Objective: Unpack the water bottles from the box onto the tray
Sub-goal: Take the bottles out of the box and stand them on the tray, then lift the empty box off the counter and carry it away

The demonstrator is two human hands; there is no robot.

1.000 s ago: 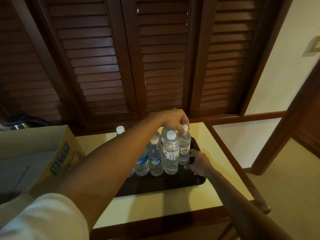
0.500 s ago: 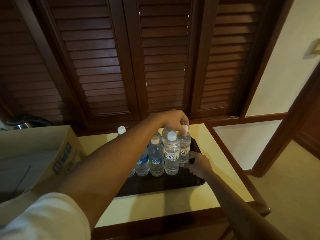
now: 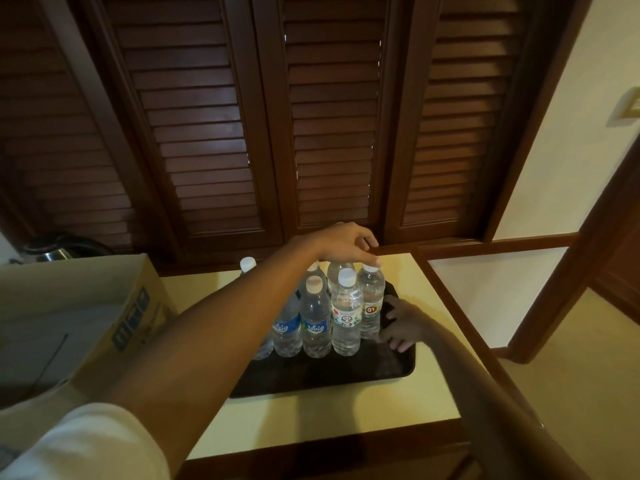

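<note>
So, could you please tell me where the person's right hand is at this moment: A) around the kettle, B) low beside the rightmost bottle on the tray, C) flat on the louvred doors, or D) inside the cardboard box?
B: the right hand sits low on the dark tray, its fingers against the base of the rightmost bottle, while the left hand reaches over that bottle's cap.

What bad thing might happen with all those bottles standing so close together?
The left hand pinches the cap of the far-right bottle, which stands tight against its neighbours; a nudge might topple them like dominoes. The right hand rests on the tray beside that bottle, so shifting the tray could make the bottles wobble too.
</note>
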